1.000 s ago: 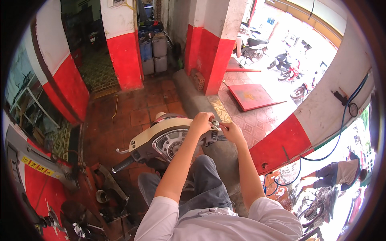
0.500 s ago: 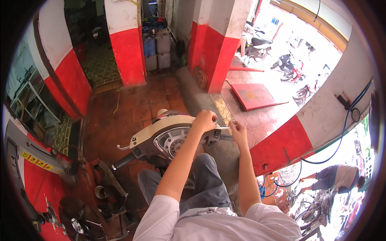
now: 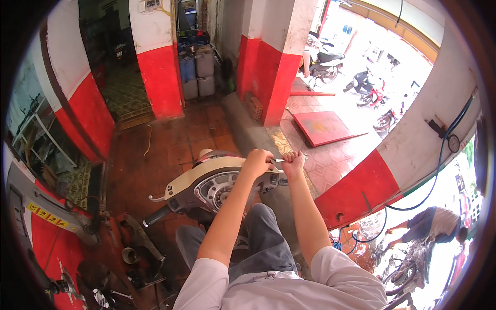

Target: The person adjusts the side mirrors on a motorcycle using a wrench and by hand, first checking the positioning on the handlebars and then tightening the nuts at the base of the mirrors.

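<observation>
In front of me is a scooter's handlebar with a cream cover (image 3: 182, 182) and a round speedometer (image 3: 222, 195). My left hand (image 3: 257, 162) is closed at the right end of the cover, near the brake lever mount; what lies under its fingers is hidden. Just to its right, my right hand (image 3: 293, 163) is a fist around a slim silver wrench (image 3: 278, 160), whose shaft runs toward the left fingers. On the left side, the black grip (image 3: 156, 216) and silver brake lever (image 3: 155, 198) are untouched.
A red metal ramp (image 3: 325, 128) lies beyond the right pillar. Parked motorbikes (image 3: 364, 82) stand outside. Plastic jugs (image 3: 205, 67) are stacked at the back. At lower right a person (image 3: 434, 225) bends over a motorbike. Tools and parts (image 3: 135, 258) lie at lower left.
My right hand has moved left and slightly up, closing into a fist beside the left hand. The left hand has shifted slightly left and down. The whole view has tilted a little.
</observation>
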Demonstrator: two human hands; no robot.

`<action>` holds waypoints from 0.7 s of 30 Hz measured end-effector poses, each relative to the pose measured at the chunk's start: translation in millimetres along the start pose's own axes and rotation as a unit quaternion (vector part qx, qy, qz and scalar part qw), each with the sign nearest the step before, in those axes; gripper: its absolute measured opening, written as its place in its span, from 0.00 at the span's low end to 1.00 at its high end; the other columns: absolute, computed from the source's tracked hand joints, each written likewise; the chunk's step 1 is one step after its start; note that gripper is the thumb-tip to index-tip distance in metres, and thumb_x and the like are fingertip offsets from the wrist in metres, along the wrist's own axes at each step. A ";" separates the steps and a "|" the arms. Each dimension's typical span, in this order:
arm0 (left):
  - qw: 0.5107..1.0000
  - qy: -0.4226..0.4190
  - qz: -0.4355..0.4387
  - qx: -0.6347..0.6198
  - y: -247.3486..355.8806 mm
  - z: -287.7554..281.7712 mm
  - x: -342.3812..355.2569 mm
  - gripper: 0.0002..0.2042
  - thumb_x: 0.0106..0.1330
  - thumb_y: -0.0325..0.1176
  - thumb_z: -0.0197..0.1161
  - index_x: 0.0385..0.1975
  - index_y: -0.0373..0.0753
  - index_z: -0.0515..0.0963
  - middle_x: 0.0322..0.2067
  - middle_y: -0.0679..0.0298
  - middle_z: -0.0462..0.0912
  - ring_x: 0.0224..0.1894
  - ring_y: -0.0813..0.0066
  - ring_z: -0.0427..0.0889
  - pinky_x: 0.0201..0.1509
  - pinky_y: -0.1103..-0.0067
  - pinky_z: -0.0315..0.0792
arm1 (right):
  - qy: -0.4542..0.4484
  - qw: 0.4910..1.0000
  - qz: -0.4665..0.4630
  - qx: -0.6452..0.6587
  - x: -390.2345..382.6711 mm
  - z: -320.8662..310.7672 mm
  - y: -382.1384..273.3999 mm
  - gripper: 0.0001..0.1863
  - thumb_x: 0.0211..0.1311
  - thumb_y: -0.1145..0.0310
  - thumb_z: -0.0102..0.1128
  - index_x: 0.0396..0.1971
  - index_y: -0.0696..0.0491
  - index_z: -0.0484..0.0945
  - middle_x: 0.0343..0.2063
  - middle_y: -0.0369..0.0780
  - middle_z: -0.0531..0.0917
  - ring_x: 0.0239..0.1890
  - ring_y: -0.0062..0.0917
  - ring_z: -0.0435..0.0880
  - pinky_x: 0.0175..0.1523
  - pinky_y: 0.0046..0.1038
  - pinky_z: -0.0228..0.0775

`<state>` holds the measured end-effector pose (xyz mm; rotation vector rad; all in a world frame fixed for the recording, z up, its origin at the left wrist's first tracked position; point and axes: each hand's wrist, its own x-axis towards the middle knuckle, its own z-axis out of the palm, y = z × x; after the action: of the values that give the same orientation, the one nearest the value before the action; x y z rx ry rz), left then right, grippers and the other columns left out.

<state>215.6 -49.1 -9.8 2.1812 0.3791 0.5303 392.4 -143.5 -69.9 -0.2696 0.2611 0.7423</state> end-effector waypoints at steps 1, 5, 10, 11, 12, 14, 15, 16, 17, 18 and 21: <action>1.000 0.000 0.000 -0.005 1.8 -0.8 -1.1 0.16 0.48 0.28 0.75 0.39 0.36 0.85 0.31 0.52 0.87 0.36 0.60 0.88 0.43 0.71 0.79 | 0.001 1.000 0.006 0.008 1.7 -0.8 0.4 0.27 0.78 0.53 0.33 0.13 0.44 0.51 0.10 0.29 0.47 0.13 0.20 0.44 0.21 0.26 0.42; 1.000 0.006 0.006 0.006 -2.8 -7.6 -4.0 0.16 0.49 0.30 0.76 0.38 0.36 0.85 0.31 0.51 0.87 0.35 0.59 0.87 0.42 0.71 0.79 | -0.006 0.999 0.028 -0.034 0.5 7.3 12.1 0.27 0.78 0.54 0.33 0.13 0.44 0.51 0.10 0.29 0.48 0.13 0.20 0.45 0.21 0.26 0.42; 0.999 0.016 0.018 0.038 -3.2 -3.1 -2.7 0.15 0.49 0.33 0.76 0.38 0.38 0.86 0.30 0.53 0.87 0.34 0.60 0.87 0.41 0.70 0.79 | -0.001 0.996 0.077 -0.038 11.1 3.6 10.3 0.27 0.78 0.54 0.33 0.13 0.44 0.51 0.10 0.29 0.49 0.13 0.19 0.45 0.20 0.26 0.42; 0.999 0.017 0.015 0.048 -2.1 -2.6 -3.2 0.15 0.49 0.34 0.76 0.38 0.38 0.86 0.30 0.53 0.87 0.34 0.59 0.87 0.41 0.70 0.79 | 0.005 0.996 0.080 -0.040 11.4 2.3 11.7 0.27 0.78 0.54 0.33 0.13 0.44 0.51 0.10 0.29 0.49 0.13 0.19 0.46 0.20 0.26 0.42; 0.998 0.018 0.023 0.054 -3.7 -1.9 -3.3 0.16 0.49 0.34 0.76 0.37 0.38 0.87 0.30 0.53 0.87 0.34 0.59 0.87 0.41 0.70 0.79 | 0.007 0.996 0.081 -0.038 12.4 0.9 12.8 0.27 0.78 0.54 0.33 0.13 0.44 0.51 0.10 0.29 0.49 0.13 0.19 0.46 0.20 0.26 0.42; 0.997 0.019 0.039 0.066 -6.1 -0.1 -1.9 0.16 0.48 0.35 0.77 0.37 0.37 0.87 0.30 0.53 0.87 0.34 0.58 0.87 0.42 0.70 0.78 | 0.010 0.996 0.081 -0.034 13.9 -1.1 11.0 0.28 0.78 0.54 0.33 0.12 0.44 0.51 0.10 0.29 0.49 0.13 0.19 0.46 0.20 0.26 0.41; 0.997 0.016 0.037 0.070 -5.9 1.2 -1.6 0.17 0.48 0.36 0.77 0.37 0.37 0.87 0.31 0.52 0.87 0.35 0.58 0.87 0.43 0.69 0.78 | 0.022 0.996 0.080 -0.026 14.0 -3.5 9.3 0.28 0.78 0.55 0.32 0.12 0.44 0.50 0.10 0.29 0.49 0.13 0.19 0.45 0.19 0.25 0.40; 0.997 0.017 0.037 0.068 -5.8 2.2 -1.4 0.16 0.48 0.36 0.77 0.37 0.37 0.87 0.32 0.52 0.87 0.36 0.58 0.87 0.43 0.69 0.78 | 0.019 0.996 0.080 -0.017 13.8 -5.9 7.7 0.28 0.78 0.56 0.32 0.12 0.44 0.50 0.10 0.29 0.49 0.13 0.19 0.46 0.20 0.26 0.41; 0.997 0.019 0.038 0.066 -5.3 3.4 -0.8 0.16 0.49 0.35 0.76 0.37 0.37 0.87 0.32 0.52 0.87 0.36 0.58 0.87 0.43 0.69 0.78 | 0.016 0.997 0.079 -0.007 13.5 -8.4 5.7 0.27 0.78 0.56 0.32 0.12 0.44 0.50 0.10 0.29 0.49 0.13 0.19 0.46 0.20 0.26 0.42; 0.997 0.020 0.036 0.066 -7.0 3.7 -1.6 0.16 0.49 0.35 0.76 0.37 0.37 0.87 0.33 0.52 0.87 0.37 0.57 0.87 0.43 0.69 0.78 | 0.014 0.997 0.081 0.002 9.8 -9.9 8.2 0.27 0.78 0.56 0.32 0.12 0.44 0.51 0.10 0.29 0.49 0.13 0.20 0.47 0.21 0.26 0.44; 0.997 0.017 0.023 0.070 -9.5 5.3 -0.1 0.14 0.51 0.34 0.75 0.38 0.39 0.87 0.34 0.53 0.87 0.38 0.56 0.87 0.44 0.68 0.78 | -0.019 0.999 0.024 -0.018 -9.3 -11.6 8.2 0.25 0.78 0.57 0.33 0.14 0.45 0.52 0.11 0.30 0.51 0.15 0.20 0.50 0.26 0.27 0.53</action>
<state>217.2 -47.0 -20.3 2.3223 0.3944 0.5818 378.5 -147.4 -78.9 -0.2834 0.2184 0.7988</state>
